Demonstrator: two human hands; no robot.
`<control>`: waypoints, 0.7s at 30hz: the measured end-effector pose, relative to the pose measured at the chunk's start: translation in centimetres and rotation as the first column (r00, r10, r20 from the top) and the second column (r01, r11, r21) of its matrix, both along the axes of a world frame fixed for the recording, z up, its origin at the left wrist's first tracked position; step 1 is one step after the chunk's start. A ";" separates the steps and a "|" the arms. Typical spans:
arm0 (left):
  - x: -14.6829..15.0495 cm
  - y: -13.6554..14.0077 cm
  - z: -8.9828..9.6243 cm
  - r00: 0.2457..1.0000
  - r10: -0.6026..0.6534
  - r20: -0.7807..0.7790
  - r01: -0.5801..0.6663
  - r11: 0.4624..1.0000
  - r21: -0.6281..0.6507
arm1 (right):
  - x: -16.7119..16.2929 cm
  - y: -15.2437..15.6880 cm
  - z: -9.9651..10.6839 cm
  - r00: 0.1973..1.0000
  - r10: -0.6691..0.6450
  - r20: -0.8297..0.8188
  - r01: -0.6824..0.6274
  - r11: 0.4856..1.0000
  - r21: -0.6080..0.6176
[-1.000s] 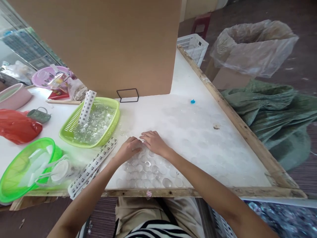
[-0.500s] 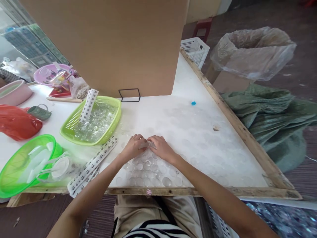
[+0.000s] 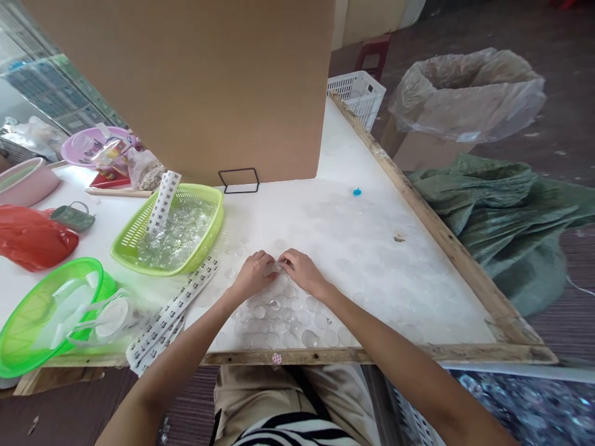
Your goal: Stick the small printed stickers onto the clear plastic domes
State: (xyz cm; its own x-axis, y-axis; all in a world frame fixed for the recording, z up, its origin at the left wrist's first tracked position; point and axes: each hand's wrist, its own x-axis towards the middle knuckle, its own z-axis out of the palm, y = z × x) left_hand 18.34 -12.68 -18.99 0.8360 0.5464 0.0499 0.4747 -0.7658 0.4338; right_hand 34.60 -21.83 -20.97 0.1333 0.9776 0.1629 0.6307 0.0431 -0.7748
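Close together over the white tabletop (image 3: 297, 210), both my hands work at a small clear plastic piece (image 3: 275, 267). My left hand (image 3: 255, 275) is closed round it, fingers curled. At its right end, the fingertips of my right hand (image 3: 301, 271) pinch together; the exact edge they grip is too small to make out. Below the hands many round clear plastic discs (image 3: 273, 323) lie close together on the table. More faint, see-through discs spread to the right.
A lime-green basket (image 3: 214, 232) holds clear pieces and a printed strip. Other printed strips (image 3: 174, 313) lie beside a green bowl (image 3: 13, 337). A tall cardboard sheet (image 3: 209, 93) stands behind. Wooden strips (image 3: 418, 204) edge the table; a bag-lined box (image 3: 469, 111) stands beyond.
My right fingers have drawn in to a tighter pinch at the end of the clear piece. The left hand stays almost in place. The view has shifted slightly.
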 end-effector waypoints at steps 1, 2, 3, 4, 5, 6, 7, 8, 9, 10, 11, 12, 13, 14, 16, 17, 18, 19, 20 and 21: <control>0.0 0.0 0.0 1.000 0.019 0.012 -0.019 1.000 -0.019 | 0.0 0.0 0.1 1.000 -0.018 0.006 0.018 1.000 -0.012; 0.0 -0.1 0.0 0.999 0.039 0.024 -0.038 0.998 -0.042 | 0.1 0.1 0.2 0.999 -0.041 0.015 0.042 0.999 -0.029; 0.0 -0.1 0.0 0.998 0.059 0.036 -0.057 0.996 -0.066 | 0.2 0.1 0.3 0.997 -0.066 0.029 0.067 0.997 -0.046; 0.0 -0.1 0.1 0.996 0.080 0.049 -0.076 0.993 -0.092 | 0.3 0.2 0.3 0.995 -0.088 0.048 0.091 0.994 -0.061; -0.1 -0.1 0.1 0.993 0.102 0.061 -0.094 0.988 -0.120 | 0.4 0.2 0.4 0.991 -0.108 0.075 0.114 0.991 -0.071; -0.1 -0.2 0.1 0.990 0.123 0.072 -0.112 0.982 -0.150 | 0.5 0.2 0.5 0.986 -0.129 0.107 0.138 0.988 -0.072; -0.1 -0.3 0.2 0.986 0.144 0.084 -0.127 0.975 -0.183 | 0.6 0.1 0.7 0.979 -0.150 0.136 0.159 0.985 -0.061; -0.1 -0.4 0.3 0.982 0.162 0.096 -0.138 0.966 -0.218 | 0.7 -0.1 0.8 0.975 -0.167 0.149 0.174 0.984 -0.040; -0.1 -0.6 0.5 0.978 0.178 0.110 -0.146 0.956 -0.254 | 0.7 -0.4 0.9 0.974 -0.178 0.141 0.183 0.983 -0.020; -0.1 -0.9 0.7 0.973 0.194 0.128 -0.151 0.945 -0.289 | 0.6 -0.9 1.1 0.977 -0.181 0.110 0.182 0.983 -0.003; 0.0 -1.3 1.0 0.966 0.212 0.151 -0.155 0.934 -0.322 | 0.4 -1.5 1.2 0.983 -0.174 0.053 0.174 0.985 0.010; 0.0 -1.8 1.3 0.957 0.231 0.176 -0.158 0.923 -0.350 | 0.1 -2.2 1.5 0.987 -0.157 -0.021 0.158 0.987 0.022; 0.1 -2.4 1.7 0.948 0.248 0.199 -0.162 0.915 -0.369 | -0.3 -3.0 1.7 0.986 -0.133 -0.099 0.138 0.990 0.039; 0.2 -3.0 2.2 0.936 0.269 0.226 -0.164 0.905 -0.393 | -0.6 -3.8 2.1 0.979 -0.111 -0.170 0.123 0.990 0.066; 0.5 -4.4 3.2 0.898 0.323 0.298 -0.152 0.865 -0.479 | -1.3 -5.2 2.9 0.958 -0.087 -0.272 0.129 0.982 0.138; 0.6 -5.1 3.7 0.872 0.355 0.338 -0.127 0.830 -0.543 | -1.5 -5.9 3.3 0.948 -0.087 -0.307 0.145 0.974 0.174; 0.7 -5.7 4.3 0.842 0.389 0.373 -0.091 0.785 -0.613 | -1.6 -6.4 3.8 0.938 -0.090 -0.335 0.164 0.966 0.201; 0.8 -6.2 4.8 0.813 0.424 0.400 -0.046 0.731 -0.681 | -1.7 -6.8 4.2 0.928 -0.094 -0.360 0.181 0.959 0.216; 0.9 -6.7 5.3 0.788 0.454 0.416 -0.001 0.675 -0.737 | -1.6 -7.2 4.6 0.919 -0.094 -0.382 0.189 0.957 0.219; 0.9 -7.1 5.8 0.774 0.474 0.420 0.038 0.627 -0.778 | -1.5 -7.5 5.0 0.910 -0.086 -0.405 0.185 0.960 0.212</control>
